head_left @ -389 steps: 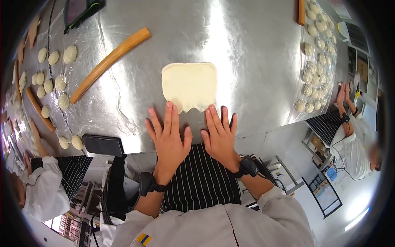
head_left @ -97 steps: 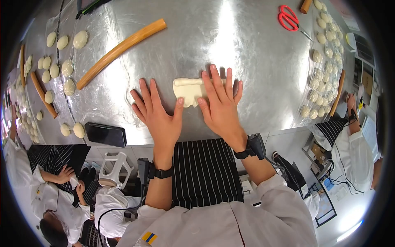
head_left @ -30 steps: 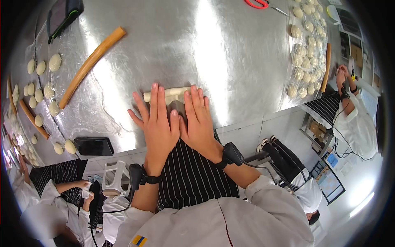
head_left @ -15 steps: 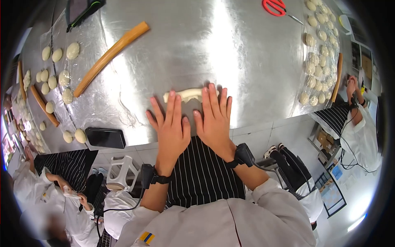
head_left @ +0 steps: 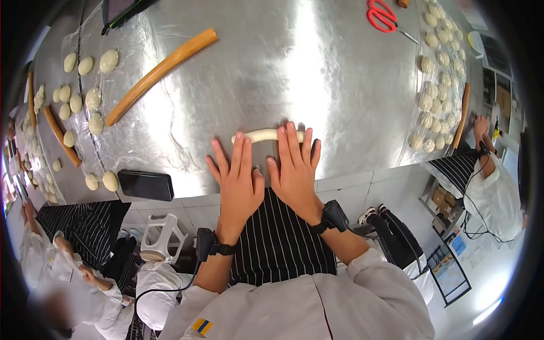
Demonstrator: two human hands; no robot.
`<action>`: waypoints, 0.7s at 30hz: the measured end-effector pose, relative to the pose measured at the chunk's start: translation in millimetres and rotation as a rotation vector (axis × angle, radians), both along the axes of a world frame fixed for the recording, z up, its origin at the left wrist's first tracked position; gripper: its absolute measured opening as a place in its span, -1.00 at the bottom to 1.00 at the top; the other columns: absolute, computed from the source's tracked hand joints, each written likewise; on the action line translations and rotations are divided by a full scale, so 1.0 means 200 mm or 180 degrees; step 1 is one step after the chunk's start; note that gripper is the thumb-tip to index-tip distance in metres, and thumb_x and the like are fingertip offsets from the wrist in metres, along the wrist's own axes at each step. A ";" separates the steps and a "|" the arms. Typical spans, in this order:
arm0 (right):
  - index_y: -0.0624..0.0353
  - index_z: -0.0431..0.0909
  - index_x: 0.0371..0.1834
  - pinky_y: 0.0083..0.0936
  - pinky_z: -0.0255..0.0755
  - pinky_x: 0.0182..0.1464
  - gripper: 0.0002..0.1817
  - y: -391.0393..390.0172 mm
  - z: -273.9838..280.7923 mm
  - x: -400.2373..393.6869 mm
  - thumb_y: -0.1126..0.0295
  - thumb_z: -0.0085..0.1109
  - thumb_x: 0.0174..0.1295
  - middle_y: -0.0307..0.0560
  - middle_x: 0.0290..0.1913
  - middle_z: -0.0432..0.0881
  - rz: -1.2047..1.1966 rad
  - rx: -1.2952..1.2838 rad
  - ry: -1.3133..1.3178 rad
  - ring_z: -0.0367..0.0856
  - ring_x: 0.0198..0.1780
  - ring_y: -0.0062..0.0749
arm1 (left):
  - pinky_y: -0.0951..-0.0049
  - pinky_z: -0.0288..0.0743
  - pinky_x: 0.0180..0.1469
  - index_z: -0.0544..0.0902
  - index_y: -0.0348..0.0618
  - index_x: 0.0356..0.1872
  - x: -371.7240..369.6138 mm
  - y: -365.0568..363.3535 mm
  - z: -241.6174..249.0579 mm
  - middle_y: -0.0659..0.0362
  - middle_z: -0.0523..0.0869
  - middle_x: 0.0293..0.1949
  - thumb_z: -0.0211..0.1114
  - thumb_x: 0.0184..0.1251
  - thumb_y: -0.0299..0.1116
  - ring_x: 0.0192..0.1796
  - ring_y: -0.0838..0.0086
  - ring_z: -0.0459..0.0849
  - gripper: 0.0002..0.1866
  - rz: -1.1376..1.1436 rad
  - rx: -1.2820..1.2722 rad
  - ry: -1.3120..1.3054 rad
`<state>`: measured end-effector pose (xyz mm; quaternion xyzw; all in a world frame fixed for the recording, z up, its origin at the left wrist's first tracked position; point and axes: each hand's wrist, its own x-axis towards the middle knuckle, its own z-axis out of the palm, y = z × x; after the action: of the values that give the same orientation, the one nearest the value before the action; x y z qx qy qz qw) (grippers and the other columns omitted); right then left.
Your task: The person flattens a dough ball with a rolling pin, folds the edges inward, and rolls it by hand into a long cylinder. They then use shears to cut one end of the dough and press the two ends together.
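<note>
A pale rope of dough (head_left: pixel 264 135) lies crosswise on the steel table (head_left: pixel 249 73), near its front edge. The fingers of my left hand (head_left: pixel 237 178) rest on its left end, stretched out and spread. On its right end lie the fingers of my right hand (head_left: pixel 296 173), flat and slightly apart. The middle of the rope shows between the two hands; both ends are partly covered by fingertips. Neither hand grips anything.
A wooden rolling pin (head_left: pixel 161 76) lies at the left, beside dough balls (head_left: pixel 109 61) on plastic film. A black phone (head_left: pixel 145 185) is by the front edge. Red-handled scissors (head_left: pixel 382 17) and film-covered dough balls (head_left: pixel 435 105) are at the right. Co-workers stand on both sides.
The dough rope looks smoother and more even, its ragged lower edge gone. My hands still lie flat on it, slightly lower in the view. The view has shifted a little.
</note>
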<state>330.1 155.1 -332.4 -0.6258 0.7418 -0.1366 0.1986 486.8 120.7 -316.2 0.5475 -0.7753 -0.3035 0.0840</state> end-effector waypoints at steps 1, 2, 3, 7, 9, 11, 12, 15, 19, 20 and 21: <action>0.22 0.32 0.75 0.43 -0.37 0.72 -0.27 0.02 -0.01 0.00 0.15 0.12 0.58 0.06 0.82 0.20 -0.0019 -0.0031 -0.0025 -0.04 0.82 0.36 | -0.56 -0.44 0.68 0.30 -0.29 0.72 0.00 0.00 -0.01 -0.04 0.19 0.80 0.18 0.34 -0.43 0.81 -0.45 -0.21 -0.16 0.0010 -0.0004 0.0001; 0.20 0.32 0.75 0.43 -0.36 0.72 -0.28 0.03 -0.02 0.00 0.16 0.12 0.58 0.05 0.82 0.20 -0.0039 -0.0060 -0.0046 -0.03 0.82 0.35 | -0.56 -0.44 0.68 0.31 -0.27 0.72 0.01 0.00 -0.03 -0.02 0.21 0.80 0.18 0.34 -0.44 0.81 -0.42 -0.19 -0.16 0.0042 -0.0116 0.0073; 0.20 0.32 0.75 0.43 -0.36 0.72 -0.28 0.02 -0.01 0.00 0.16 0.12 0.58 0.05 0.82 0.20 -0.0031 -0.0055 -0.0040 -0.03 0.82 0.35 | -0.55 -0.43 0.68 0.33 -0.25 0.71 0.02 0.00 -0.04 0.00 0.23 0.79 0.17 0.34 -0.45 0.82 -0.39 -0.17 -0.17 0.0072 -0.0222 0.0147; 0.21 0.28 0.77 0.39 -0.38 0.73 -0.25 -0.09 0.01 -0.03 0.19 0.15 0.56 0.11 0.82 0.19 0.0026 -0.0117 0.0018 -0.07 0.82 0.42 | -0.54 -0.41 0.69 0.34 -0.21 0.71 0.01 -0.20 0.00 0.05 0.29 0.77 0.17 0.34 -0.46 0.82 -0.35 -0.14 -0.18 -0.0120 -0.0165 0.0099; 0.23 0.23 0.78 0.35 -0.41 0.73 -0.21 -0.09 0.01 -0.02 0.21 0.18 0.54 0.17 0.82 0.17 0.0078 -0.0124 0.0063 -0.11 0.82 0.48 | -0.54 -0.40 0.69 0.35 -0.17 0.71 0.02 -0.24 0.00 0.08 0.33 0.75 0.16 0.35 -0.46 0.82 -0.34 -0.11 -0.18 -0.0352 -0.0228 -0.0182; 0.24 0.24 0.78 0.35 -0.40 0.73 -0.21 -0.06 0.01 -0.02 0.23 0.18 0.54 0.17 0.82 0.17 0.0031 -0.0052 0.0003 -0.12 0.82 0.48 | -0.54 -0.39 0.69 0.35 -0.19 0.71 0.03 -0.20 0.01 0.06 0.34 0.74 0.16 0.35 -0.46 0.81 -0.34 -0.09 -0.19 -0.0285 -0.0197 -0.0150; 0.24 0.24 0.78 0.35 -0.40 0.73 -0.21 -0.03 0.00 -0.02 0.23 0.18 0.54 0.17 0.82 0.17 0.0030 -0.0058 0.0000 -0.12 0.82 0.48 | -0.55 -0.38 0.69 0.35 -0.21 0.70 0.03 -0.16 0.01 0.04 0.34 0.74 0.17 0.34 -0.47 0.81 -0.34 -0.07 -0.19 -0.0225 -0.0163 -0.0110; 0.24 0.23 0.78 0.34 -0.41 0.74 -0.21 0.07 0.00 -0.01 0.24 0.19 0.53 0.17 0.82 0.16 0.0062 0.0052 -0.0102 -0.14 0.82 0.47 | -0.54 -0.35 0.69 0.35 -0.24 0.70 0.04 -0.05 0.02 0.00 0.33 0.74 0.17 0.33 -0.48 0.80 -0.34 -0.04 -0.18 0.0005 -0.0086 0.0132; 0.22 0.29 0.76 0.37 -0.35 0.73 -0.25 0.04 0.01 -0.01 0.18 0.16 0.56 0.08 0.82 0.19 -0.0012 -0.0052 -0.0085 -0.06 0.83 0.35 | -0.47 -0.33 0.72 0.37 -0.26 0.68 0.06 -0.05 0.00 -0.03 0.34 0.73 0.17 0.32 -0.50 0.81 -0.30 -0.02 -0.19 0.0093 -0.0221 0.0273; 0.23 0.29 0.76 0.36 -0.35 0.73 -0.25 0.01 0.02 -0.01 0.19 0.17 0.56 0.09 0.82 0.19 -0.0014 -0.0077 -0.0086 -0.06 0.83 0.35 | -0.47 -0.33 0.72 0.37 -0.26 0.68 0.07 -0.08 0.00 -0.03 0.34 0.73 0.17 0.32 -0.50 0.81 -0.30 -0.02 -0.19 0.0093 -0.0219 0.0273; 0.23 0.29 0.76 0.36 -0.35 0.73 -0.25 -0.02 0.01 -0.02 0.19 0.17 0.56 0.09 0.82 0.19 -0.0015 -0.0077 -0.0088 -0.06 0.83 0.35 | -0.45 -0.35 0.72 0.41 -0.25 0.66 0.07 -0.13 0.02 0.02 0.36 0.73 0.16 0.32 -0.50 0.81 -0.26 0.01 -0.22 -0.0020 -0.0184 0.0088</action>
<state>326.6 151.5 -329.4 -0.6245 0.7387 -0.1547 0.2010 499.9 95.1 -312.9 0.5382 -0.7842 -0.2887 0.1096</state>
